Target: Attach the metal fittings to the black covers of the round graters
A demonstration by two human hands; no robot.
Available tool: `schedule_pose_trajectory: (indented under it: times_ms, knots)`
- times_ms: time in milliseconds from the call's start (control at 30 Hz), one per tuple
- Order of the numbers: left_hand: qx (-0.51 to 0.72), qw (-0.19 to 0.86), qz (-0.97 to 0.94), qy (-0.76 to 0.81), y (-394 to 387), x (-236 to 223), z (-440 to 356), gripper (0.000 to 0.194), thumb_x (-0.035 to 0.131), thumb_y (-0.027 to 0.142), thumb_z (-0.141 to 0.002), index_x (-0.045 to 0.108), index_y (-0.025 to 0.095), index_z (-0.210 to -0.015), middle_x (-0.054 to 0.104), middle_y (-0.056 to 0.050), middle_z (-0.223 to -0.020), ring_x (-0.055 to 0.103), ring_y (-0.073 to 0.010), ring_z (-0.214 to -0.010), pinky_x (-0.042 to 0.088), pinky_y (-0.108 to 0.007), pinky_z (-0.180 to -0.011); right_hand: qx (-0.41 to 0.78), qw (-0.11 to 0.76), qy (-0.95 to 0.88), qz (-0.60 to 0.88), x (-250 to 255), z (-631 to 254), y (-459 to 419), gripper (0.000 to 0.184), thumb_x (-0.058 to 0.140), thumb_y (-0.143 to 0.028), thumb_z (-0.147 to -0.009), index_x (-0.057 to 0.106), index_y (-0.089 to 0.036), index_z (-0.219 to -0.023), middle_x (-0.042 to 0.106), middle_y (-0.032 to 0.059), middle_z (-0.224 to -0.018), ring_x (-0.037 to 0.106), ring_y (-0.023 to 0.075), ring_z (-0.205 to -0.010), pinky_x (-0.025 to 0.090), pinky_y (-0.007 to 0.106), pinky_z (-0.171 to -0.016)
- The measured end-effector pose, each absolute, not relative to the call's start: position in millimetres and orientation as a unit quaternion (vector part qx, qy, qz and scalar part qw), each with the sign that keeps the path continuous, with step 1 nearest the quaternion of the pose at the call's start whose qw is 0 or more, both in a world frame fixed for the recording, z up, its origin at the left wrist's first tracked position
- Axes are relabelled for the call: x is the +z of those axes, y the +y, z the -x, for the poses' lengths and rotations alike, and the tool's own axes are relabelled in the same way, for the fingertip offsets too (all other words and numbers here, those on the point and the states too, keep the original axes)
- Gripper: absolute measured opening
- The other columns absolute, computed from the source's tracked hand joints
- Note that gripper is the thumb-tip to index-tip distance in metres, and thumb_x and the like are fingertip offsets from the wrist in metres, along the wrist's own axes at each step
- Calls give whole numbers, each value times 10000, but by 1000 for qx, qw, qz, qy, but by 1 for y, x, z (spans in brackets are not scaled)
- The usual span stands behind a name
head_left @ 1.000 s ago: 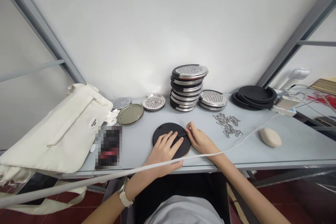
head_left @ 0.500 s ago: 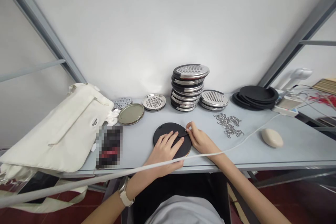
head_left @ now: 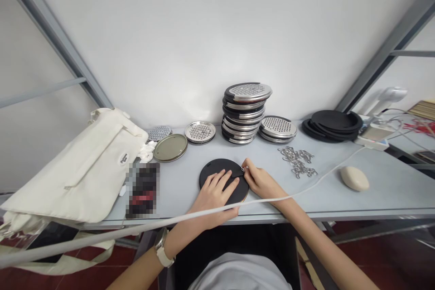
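A round black disc [head_left: 215, 167] lies at the front middle of the table. Across its top, my left hand [head_left: 214, 197] rests palm down with fingers spread, its thumb by the front edge. At the disc's right rim, my right hand [head_left: 261, 181] pinches a small metal clip [head_left: 242, 169], partly hidden by the fingers, beside a raised black tab [head_left: 237, 173]. Off to the right is a loose pile of similar metal clips [head_left: 296, 161].
Behind stand a tall stack of metal grater discs [head_left: 247, 93] and a shorter stack [head_left: 277, 126]. Black lids [head_left: 335, 121] sit back right, near a cream oval object [head_left: 354, 178]. A white cable [head_left: 190, 215] crosses in front. A white bag [head_left: 98, 158] occupies the left.
The whole view has shifted very slightly. Both hands keep nearly the same position on the black disc, with the clip still pinched at its rim.
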State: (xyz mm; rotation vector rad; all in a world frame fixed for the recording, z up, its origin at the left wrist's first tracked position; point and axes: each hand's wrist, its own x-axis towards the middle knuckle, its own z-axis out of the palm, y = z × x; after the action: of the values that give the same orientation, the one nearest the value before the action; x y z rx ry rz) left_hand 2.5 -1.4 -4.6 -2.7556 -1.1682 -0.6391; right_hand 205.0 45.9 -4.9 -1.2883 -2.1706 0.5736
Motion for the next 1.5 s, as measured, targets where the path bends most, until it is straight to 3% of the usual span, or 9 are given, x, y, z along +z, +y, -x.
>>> schedule_pose_trajectory:
  times_ms: [267, 533, 900, 1500]
  knots:
    - [-201, 41, 900, -385, -1, -4, -3, 583, 518, 417, -846, 416, 185, -1372, 403, -118, -1424, 340, -294, -1325, 321, -444, -1046, 222, 274, -800, 486, -4, -205, 44, 75, 307, -220, -915, 379, -216, -938, 507, -26, -612, 549, 170, -526, 400, 253, -559]
    - [-208, 43, 898, -384, -1, -4, -3, 584, 522, 410, -841, 417, 186, -1371, 408, -118, -1421, 339, -295, -1328, 322, -447, -1043, 221, 303, -795, 477, -8, -203, 47, 109, 263, -258, -958, 361, -210, -952, 593, 48, -763, 604, 189, -645, 446, 283, -620]
    - [-199, 35, 901, -385, -1, -3, -2, 583, 507, 420, -854, 410, 183, -1377, 395, -118, -1430, 324, -290, -1336, 311, -443, -1052, 136, 267, -815, 496, -9, -206, 50, 199, 278, -296, -966, 405, -227, -828, 524, -1, -607, 549, 184, -560, 374, 259, -563]
    - [-196, 28, 901, -386, -1, -3, -2, 578, 506, 412, -855, 408, 184, -1378, 387, -117, -1435, 316, -292, -1338, 304, -446, -1057, 141, 246, -815, 505, -9, -207, 50, 250, 277, -329, -972, 421, -228, -794, 542, 4, -595, 560, 179, -545, 341, 244, -538]
